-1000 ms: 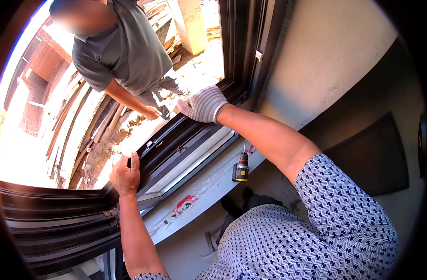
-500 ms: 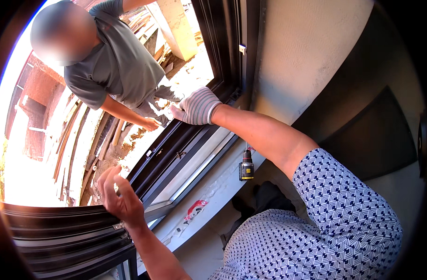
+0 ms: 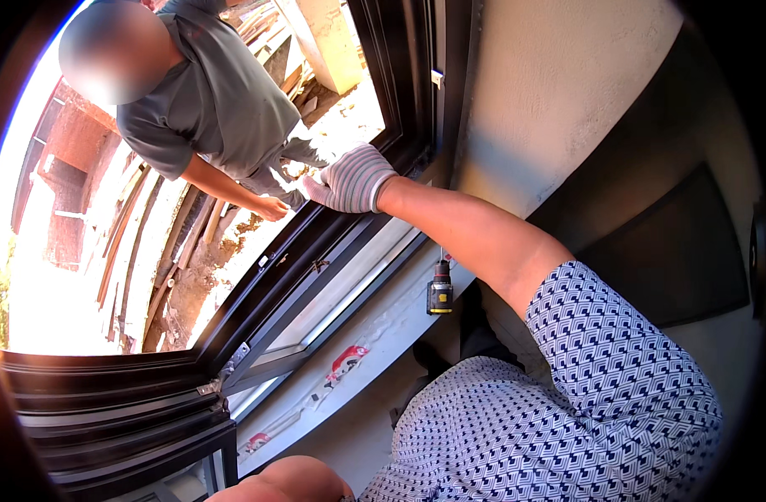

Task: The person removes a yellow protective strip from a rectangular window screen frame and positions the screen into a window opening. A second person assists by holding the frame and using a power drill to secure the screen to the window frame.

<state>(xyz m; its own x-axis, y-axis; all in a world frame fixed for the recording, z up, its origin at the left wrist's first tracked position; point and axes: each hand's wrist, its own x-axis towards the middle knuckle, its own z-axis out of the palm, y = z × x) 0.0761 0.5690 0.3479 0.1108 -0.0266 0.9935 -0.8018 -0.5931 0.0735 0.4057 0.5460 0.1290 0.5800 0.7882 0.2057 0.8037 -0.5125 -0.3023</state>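
Note:
My right hand [image 3: 349,182] wears a striped knit glove and reaches across the dark window frame [image 3: 295,251]. Its fingers are curled toward the outer side; what they hold, if anything, is hidden beneath the glove. Below this forearm, a cordless drill [image 3: 440,289] with a black and yellow body sits by the white sill [image 3: 375,351]. Just inside the dark frame runs a grey-edged glazed panel [image 3: 316,305]. My left hand is out of view; only bare skin of what looks like my left arm [image 3: 291,481] shows at the lower edge.
Outside the opening stands a person in a grey shirt [image 3: 220,92], one hand lowered near the frame. Timber planks [image 3: 136,243] lie behind. An open dark sash [image 3: 107,402] fills the lower left. A plastered wall [image 3: 559,92] rises at the right.
My left hand has dropped from above the frame's lower left corner out of view. The right hand has shifted slightly up. The view has shifted a little.

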